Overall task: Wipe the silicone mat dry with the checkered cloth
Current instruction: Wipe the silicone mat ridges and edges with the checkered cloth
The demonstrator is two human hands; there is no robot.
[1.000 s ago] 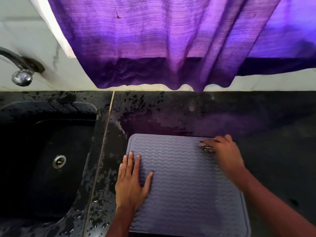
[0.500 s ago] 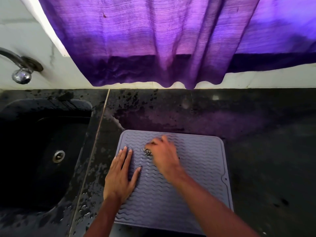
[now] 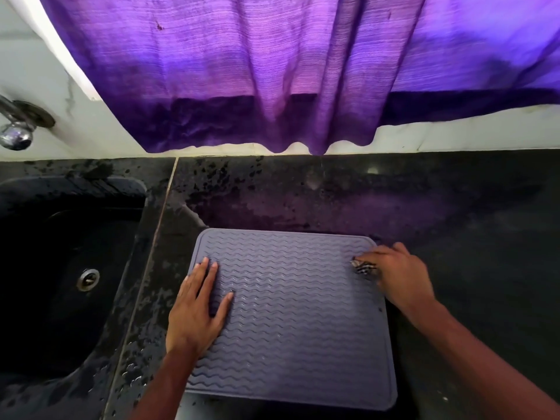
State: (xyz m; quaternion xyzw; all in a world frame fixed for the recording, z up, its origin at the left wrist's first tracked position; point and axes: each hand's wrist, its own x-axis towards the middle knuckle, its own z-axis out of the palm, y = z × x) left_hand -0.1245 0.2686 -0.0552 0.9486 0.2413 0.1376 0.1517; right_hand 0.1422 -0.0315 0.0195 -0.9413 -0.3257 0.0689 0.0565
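A person's right hand [image 3: 400,274] clutches a bunched checkered cloth [image 3: 363,266], pressing it against the far right corner of a grey silicone mat [image 3: 297,313], which spreads left of and nearer than the grip on a wet black countertop [image 3: 469,237]. Across the mat from the grip, the left hand [image 3: 197,313] lies flat on its left edge, fingers straight. Further left sits a dark sink [image 3: 60,268]; beyond the grip hangs a purple curtain [image 3: 272,71].
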